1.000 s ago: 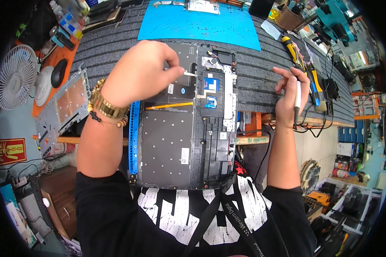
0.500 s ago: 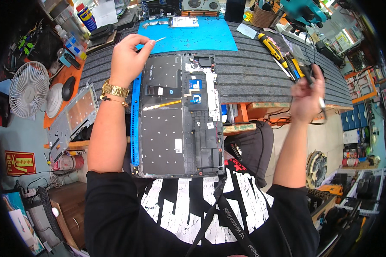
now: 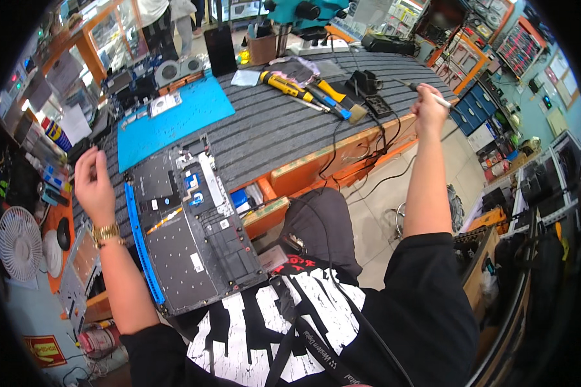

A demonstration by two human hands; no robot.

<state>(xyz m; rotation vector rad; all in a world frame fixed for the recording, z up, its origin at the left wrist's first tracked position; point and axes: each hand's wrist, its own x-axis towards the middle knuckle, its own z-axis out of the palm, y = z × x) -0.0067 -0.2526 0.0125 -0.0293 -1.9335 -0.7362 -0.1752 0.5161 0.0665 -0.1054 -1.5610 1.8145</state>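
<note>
My right hand [image 3: 430,113] is raised over the bench's right side, fingers closed around a soldering iron [image 3: 441,100] with a white-and-black handle. Its thin metal tip points left, towards a black iron stand [image 3: 366,82]. My left hand [image 3: 95,188] is beside the far left corner of a laptop's upper case [image 3: 174,251], fingers curled; what they hold, if anything, is hidden. The case lies inner side up between the bench edge and my body, showing a black keyboard backing, an orange ribbon cable and a blue touchpad board. A blue strip [image 3: 142,248] runs along its left side.
A blue mat [image 3: 200,113] with small metal parts lies on the striped grey bench cloth [image 3: 258,145]. Yellow screwdrivers [image 3: 287,87] and a brush [image 3: 356,114] lie to the right. Black cables [image 3: 334,138] hang over an open drawer [image 3: 265,216]. A fan [image 3: 19,242] stands left.
My view has turned right. My right hand has swung the soldering iron so its tip points left. My left hand has moved off the mat's edge, and its thin pale stick no longer shows.
</note>
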